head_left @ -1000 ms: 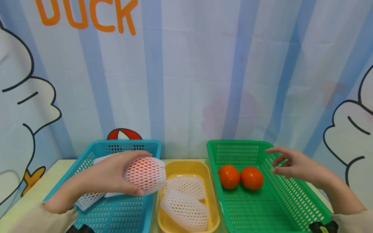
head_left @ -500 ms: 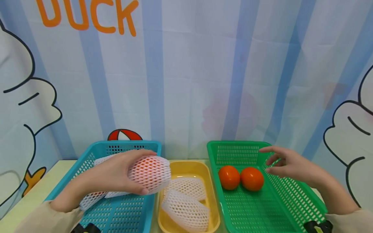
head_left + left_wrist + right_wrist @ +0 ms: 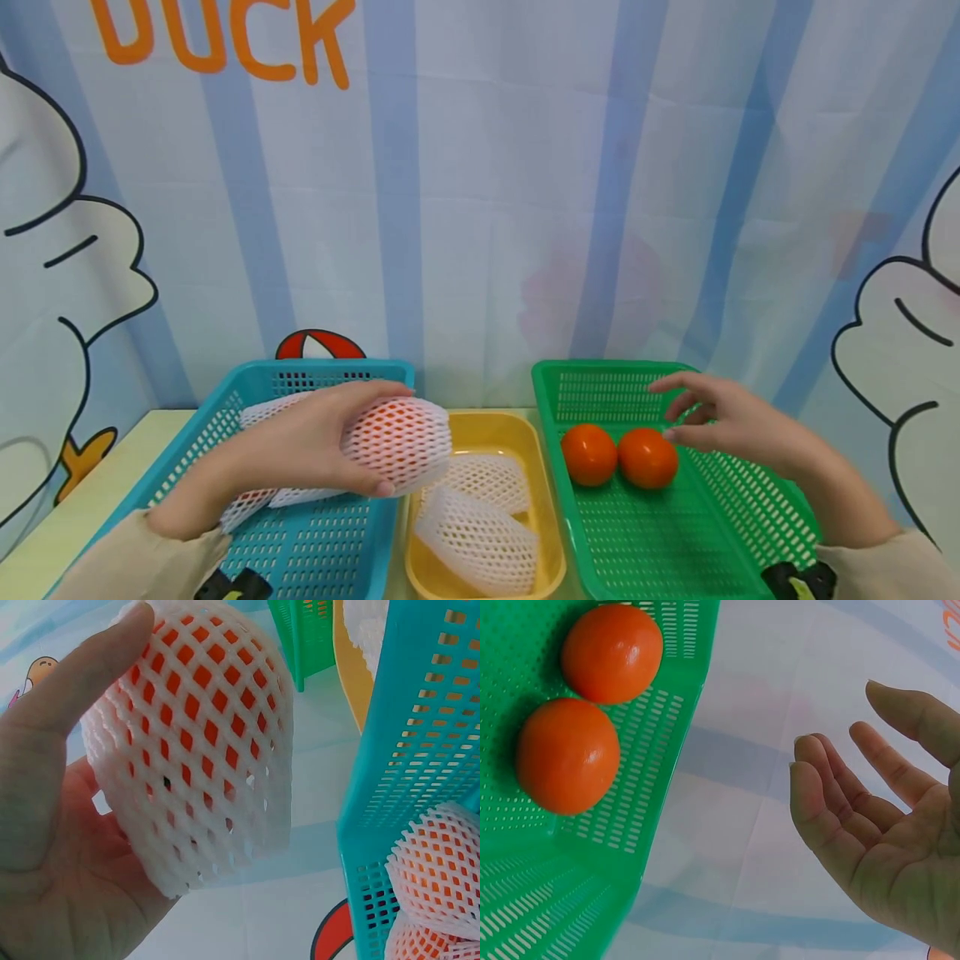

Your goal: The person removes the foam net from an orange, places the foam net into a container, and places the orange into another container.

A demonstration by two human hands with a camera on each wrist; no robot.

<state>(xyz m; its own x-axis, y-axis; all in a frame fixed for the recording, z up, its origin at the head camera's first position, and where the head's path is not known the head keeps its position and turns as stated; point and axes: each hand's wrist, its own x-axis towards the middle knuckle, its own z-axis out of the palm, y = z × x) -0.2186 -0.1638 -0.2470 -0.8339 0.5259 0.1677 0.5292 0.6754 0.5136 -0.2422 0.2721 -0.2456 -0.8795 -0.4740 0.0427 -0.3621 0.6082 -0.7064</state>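
My left hand (image 3: 322,437) grips a round orange fruit in a white foam net (image 3: 401,446), above the right side of the blue basket (image 3: 330,542). In the left wrist view, the thumb lies over the foam net (image 3: 202,735), whose loose end extends past the fruit. My right hand (image 3: 731,421) hovers over the green basket (image 3: 618,575) with relaxed, slightly bent fingers and nothing in them. Below and left of it, two bare orange fruits (image 3: 648,458) lie side by side in that basket. The right wrist view shows the hand (image 3: 892,832) apart from the fruits (image 3: 568,756).
Between the baskets stands a yellow tray (image 3: 551,542) with white foam nets (image 3: 480,542) in it. Net-wrapped fruits (image 3: 442,862) lie in the blue basket, partly hidden by my left arm in the head view. A striped curtain (image 3: 487,208) hangs behind the table (image 3: 45,542).
My left hand has moved a little to the right with the netted fruit, toward the yellow tray. My right hand has drifted left, closer to the two bare fruits, which stay in place.
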